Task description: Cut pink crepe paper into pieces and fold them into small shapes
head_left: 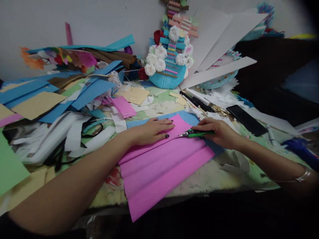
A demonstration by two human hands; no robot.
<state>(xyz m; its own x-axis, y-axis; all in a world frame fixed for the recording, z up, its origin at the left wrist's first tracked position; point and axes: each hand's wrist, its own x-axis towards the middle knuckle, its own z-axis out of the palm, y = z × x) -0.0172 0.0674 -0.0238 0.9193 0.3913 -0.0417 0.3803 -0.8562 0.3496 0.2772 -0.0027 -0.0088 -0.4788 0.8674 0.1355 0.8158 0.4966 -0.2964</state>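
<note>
A sheet of pink crepe paper (164, 172) with fold lines lies in front of me, its near corner hanging past the table edge. My left hand (157, 131) is pressed flat on its upper part, fingers stretched out to the right. In my right hand (216, 131) is a green utility knife (196, 133), closed between thumb and fingers. The metal tip of the knife touches the pink paper along a line just right of my left fingertips. Under the far side of the pink paper a blue sheet (190, 117) shows.
Blue, tan and white paper pieces (37, 103) pile up on the left. A decorated turquoise paper guitar (166, 78) leans on the wall behind. A black phone (246, 119), several pens (196, 101) and white paper scraps (224, 99) lie on the right.
</note>
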